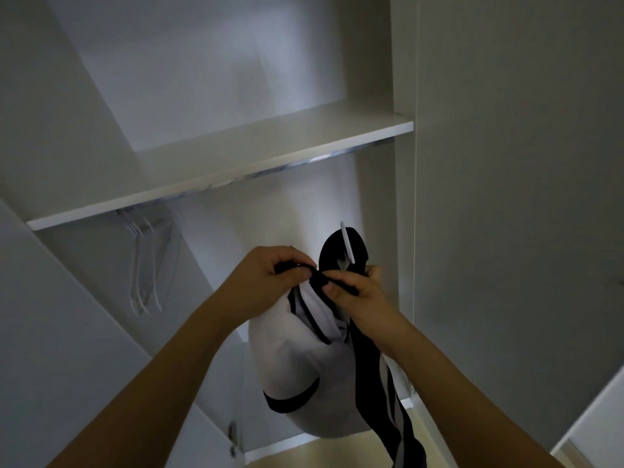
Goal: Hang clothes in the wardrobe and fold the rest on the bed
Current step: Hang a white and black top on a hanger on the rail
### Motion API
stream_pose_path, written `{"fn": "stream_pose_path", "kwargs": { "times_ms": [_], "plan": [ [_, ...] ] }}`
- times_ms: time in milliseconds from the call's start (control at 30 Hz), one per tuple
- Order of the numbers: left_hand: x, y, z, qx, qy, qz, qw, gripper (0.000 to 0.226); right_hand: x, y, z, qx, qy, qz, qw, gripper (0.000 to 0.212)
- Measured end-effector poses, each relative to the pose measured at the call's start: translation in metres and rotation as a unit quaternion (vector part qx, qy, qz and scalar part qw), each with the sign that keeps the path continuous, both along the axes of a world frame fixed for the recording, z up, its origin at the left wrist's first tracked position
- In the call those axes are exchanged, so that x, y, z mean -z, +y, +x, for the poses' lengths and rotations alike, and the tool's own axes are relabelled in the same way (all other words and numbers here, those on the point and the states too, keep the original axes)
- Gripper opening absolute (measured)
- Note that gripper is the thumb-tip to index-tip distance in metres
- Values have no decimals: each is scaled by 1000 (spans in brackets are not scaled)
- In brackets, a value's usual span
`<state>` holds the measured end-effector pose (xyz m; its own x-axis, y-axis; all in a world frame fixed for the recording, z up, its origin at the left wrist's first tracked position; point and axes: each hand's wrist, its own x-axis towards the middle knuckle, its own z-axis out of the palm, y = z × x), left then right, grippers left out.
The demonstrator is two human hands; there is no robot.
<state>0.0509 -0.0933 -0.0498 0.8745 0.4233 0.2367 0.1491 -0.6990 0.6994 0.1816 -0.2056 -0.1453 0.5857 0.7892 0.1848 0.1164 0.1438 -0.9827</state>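
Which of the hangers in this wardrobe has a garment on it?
The white hanger held up by both hands, inside the black and white garment. The clear hangers on the rail at the left hang bare.

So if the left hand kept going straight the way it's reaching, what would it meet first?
Likely the white hanger with the garment that the left hand already grips, then the wardrobe's back wall; depth is unclear.

Dim in here, greyish all over. The one bright patch glows on the wardrobe's back wall below the shelf, a glint on the rail. Forearms sit in shadow. Wide-angle bending at the edges, hangers softly blurred.
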Motion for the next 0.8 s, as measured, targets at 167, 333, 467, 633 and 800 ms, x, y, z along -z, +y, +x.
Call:
{"fn": "stream_pose_path", "kwargs": {
  "times_ms": [167,333,467,633,800],
  "plan": [
    [14,-7,1,-95,-57,-87,990,15,-3,-10,2,-9,20,-6,1000,25],
    [23,-16,4,-123,-73,-133,981,17,-1,-18,4,-1,39,-29,999,17],
    [24,-25,8,-83,-66,-160,981,17,6,-21,1,-3,29,-34,999,8],
    [31,-33,8,-57,-29,-154,986,16,2,-25,4,-17,75,-50,996,27],
    [35,-38,8,-42,-26,-147,988,16,1,-32,5,-42,126,-59,989,25]
  ]
}}
